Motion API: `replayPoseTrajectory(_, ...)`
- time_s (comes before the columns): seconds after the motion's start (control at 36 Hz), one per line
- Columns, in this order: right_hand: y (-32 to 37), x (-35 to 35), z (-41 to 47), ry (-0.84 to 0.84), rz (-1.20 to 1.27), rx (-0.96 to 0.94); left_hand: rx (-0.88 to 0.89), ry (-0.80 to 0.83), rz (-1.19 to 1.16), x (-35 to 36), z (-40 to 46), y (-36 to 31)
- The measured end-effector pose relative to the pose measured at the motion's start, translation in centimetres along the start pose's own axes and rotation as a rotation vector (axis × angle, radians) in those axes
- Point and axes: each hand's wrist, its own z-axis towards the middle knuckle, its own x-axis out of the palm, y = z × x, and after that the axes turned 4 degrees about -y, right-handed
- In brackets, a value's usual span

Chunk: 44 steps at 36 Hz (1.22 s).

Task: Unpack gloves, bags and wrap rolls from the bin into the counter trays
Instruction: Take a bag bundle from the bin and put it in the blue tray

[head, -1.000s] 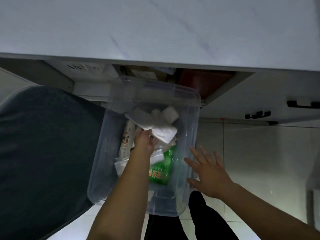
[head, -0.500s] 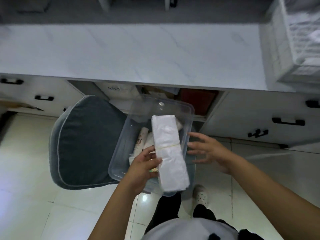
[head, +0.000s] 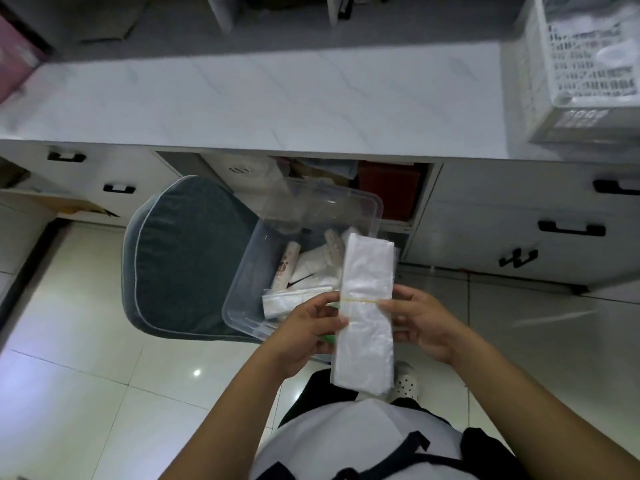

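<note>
I hold a long flat bundle of white plastic bags (head: 367,317), bound by a yellow rubber band, above the near end of the clear plastic bin (head: 242,289). My left hand (head: 311,327) grips its left edge and my right hand (head: 422,320) grips its right edge at the band. Inside the bin lie a wrap roll (head: 286,268), white packets (head: 311,275) and a flat clear pack (head: 287,301). A white slotted tray (head: 585,64) stands on the counter at the far right.
The bin rests on a dark grey cushioned chair (head: 187,258) in front of the white marble counter (head: 259,102). Drawers with black handles (head: 571,228) flank an open cabinet bay holding a red box (head: 388,192). My shoe (head: 407,384) stands on the glossy tiled floor.
The bag bundle has come up out of the bin toward me. My right hand, open beside the bin before, has closed on the bundle's right edge. The view has risen and pulled back.
</note>
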Motion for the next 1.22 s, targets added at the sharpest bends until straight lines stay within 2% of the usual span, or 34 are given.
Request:
replayPoseTrajectory(0.33, -1.0, -0.4, -0.6, -0.183, 0.014, -0.012, -0.099, 0.069, 0.173, -2.2, 3.6, 1.5)
replayPoseTrajectory(0.44, -1.8, 0.6, 0.2, -0.343, 0.054, -0.029, -0.155, -0.040, 0.325, -5.8, 7.1, 1.7)
replayPoseTrajectory(0.56, -3.6, 2.1, 1.0, -0.495, 0.103, -0.007, -0.205, -0.164, 0.640, -10.7, 11.9, 3.3)
replayPoseTrajectory(0.61, -4.7, 2.9, 1.5, -0.580, 0.138, 0.012, -0.180, -0.136, 0.873, -12.8, 14.4, 4.2)
replayPoseTrajectory(0.69, -6.4, 4.3, 2.2, -0.707, 0.178, 0.022, -0.099, -0.085, 1.341, -15.8, 18.2, 5.3)
replayPoseTrajectory(0.75, -7.7, 5.3, 2.7, -0.790, 0.172, 0.018, -0.052, -0.046, 1.494, -17.3, 20.7, 6.1)
replayPoseTrajectory(0.81, -9.0, 6.3, 3.5, -0.878, 0.054, 0.011, -0.079, -0.015, 1.579, -18.4, 22.9, 6.8)
replayPoseTrajectory(0.89, -11.0, 7.6, 4.4, -0.948, -0.203, 0.090, -0.091, 0.030, 1.632, -18.8, 25.7, 7.7)
replayPoseTrajectory(0.97, -12.9, 8.4, 5.2, -0.937, -0.292, 0.135, -0.085, 0.035, 1.563, -18.3, 28.2, 8.3)
replayPoseTrajectory(1.08, -14.9, 9.0, 5.9, -0.929, -0.296, 0.134, -0.077, 0.037, 1.473, -18.1, 31.2, 9.2)
replayPoseTrajectory(1.22, -16.5, 9.0, 5.7, -0.982, -0.214, 0.104, -0.126, 0.076, 1.521, -18.2, 34.0, 10.0)
